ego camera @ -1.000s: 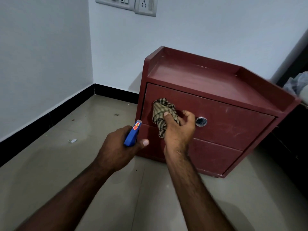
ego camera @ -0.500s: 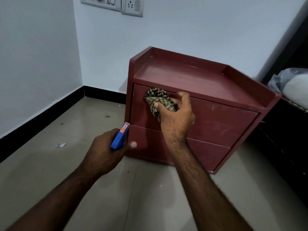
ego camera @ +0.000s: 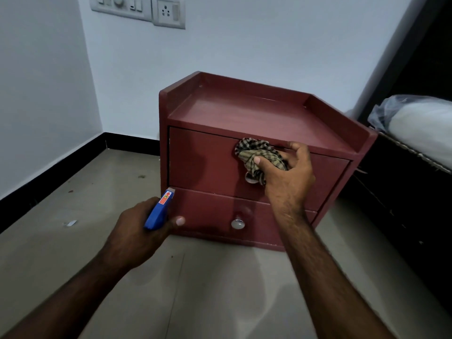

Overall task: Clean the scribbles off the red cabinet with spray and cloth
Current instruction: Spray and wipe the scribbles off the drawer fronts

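Head view: right hand (ego camera: 286,177) has slid cloth (ego camera: 256,152) rightward across cabinet (ego camera: 200,162).

I'm reading no words anywhere; the blue spray bottle (ego camera: 156,212) is showing only a red sticker (ego camera: 164,198) with an arrow-like mark, lettering illegible.

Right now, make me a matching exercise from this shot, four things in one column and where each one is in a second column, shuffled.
Things:
1. checked cloth
2. blue spray bottle
3. uncovered silver knob
4. wall socket

Places:
A. high on the wall behind the red cabinet
B. gripped in the left hand
C. on the lower drawer front, untouched
D. held against the upper drawer by the right hand

Pairs: 1-D, 2-B, 3-C, 4-A.
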Tool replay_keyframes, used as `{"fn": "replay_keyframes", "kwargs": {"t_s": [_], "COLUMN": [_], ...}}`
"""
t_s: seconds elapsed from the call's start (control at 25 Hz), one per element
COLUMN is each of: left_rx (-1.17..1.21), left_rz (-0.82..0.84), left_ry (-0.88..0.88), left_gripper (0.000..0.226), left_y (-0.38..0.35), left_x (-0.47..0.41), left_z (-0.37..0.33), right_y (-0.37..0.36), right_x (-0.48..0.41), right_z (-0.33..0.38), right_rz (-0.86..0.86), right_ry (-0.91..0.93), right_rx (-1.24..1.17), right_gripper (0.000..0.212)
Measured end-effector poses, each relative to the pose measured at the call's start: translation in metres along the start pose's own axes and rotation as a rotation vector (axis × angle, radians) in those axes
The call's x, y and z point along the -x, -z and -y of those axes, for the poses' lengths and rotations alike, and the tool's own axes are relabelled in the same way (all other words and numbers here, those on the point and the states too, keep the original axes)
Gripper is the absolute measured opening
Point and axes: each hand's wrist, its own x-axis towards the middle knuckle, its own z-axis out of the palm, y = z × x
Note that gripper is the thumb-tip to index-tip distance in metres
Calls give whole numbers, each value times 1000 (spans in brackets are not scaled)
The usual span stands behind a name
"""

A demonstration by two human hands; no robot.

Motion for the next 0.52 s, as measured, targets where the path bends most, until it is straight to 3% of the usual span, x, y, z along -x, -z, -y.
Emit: {"fn": "replay_keyframes", "kwargs": {"t_s": [0.16, 0.32, 0.52], "left_rx": [3, -13, 144], "left_rz": [6, -22, -36], "left_ry": [17, 15, 61], "left_gripper": [48, 44, 38], "left_y": [-5, -15, -29], "left_x": [4, 11, 19], "left_z": [-6, -16, -42], "right_y": [31, 59, 90], "right_x": [-18, -33, -48], "right_z": [-17, -30, -45], "right_rz": [-44, -91, -162], "right_ry": [-33, -56, -73], "right_rx": [-1, -28, -84], "right_gripper": [65, 66, 62]}}
